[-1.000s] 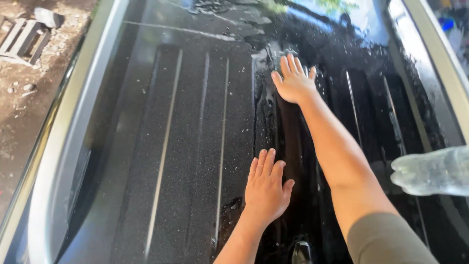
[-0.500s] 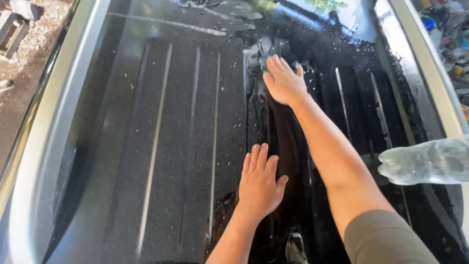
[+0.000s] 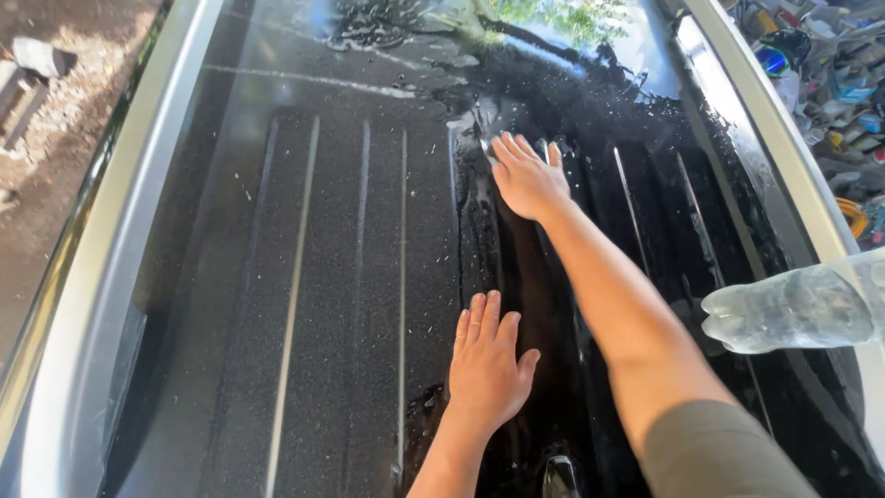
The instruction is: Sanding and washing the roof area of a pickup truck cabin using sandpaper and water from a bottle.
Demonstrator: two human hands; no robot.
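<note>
I look down on a black car roof (image 3: 323, 304) with lengthwise ribs; its left part is dusty and speckled, its right part wet and glossy. My left hand (image 3: 489, 369) lies flat and palm down on the roof, right where the dry and wet areas meet, fingers together and pointing forward. Stretched further ahead, my right hand (image 3: 527, 175) presses flat on the wet strip with its fingers angled to the left. Neither hand holds anything. Soapy water (image 3: 387, 28) pools near the roof's far end.
A clear plastic bottle (image 3: 793, 309) juts in from the right edge above the roof. Silver roof rails run along the left side (image 3: 101, 249) and the right side (image 3: 765, 129). Dirt ground lies to the left and cluttered items (image 3: 830, 65) to the right.
My right hand has slid slightly left and back over the wet roof, its fingers turning leftward. My left hand has stayed flat in nearly the same spot.
</note>
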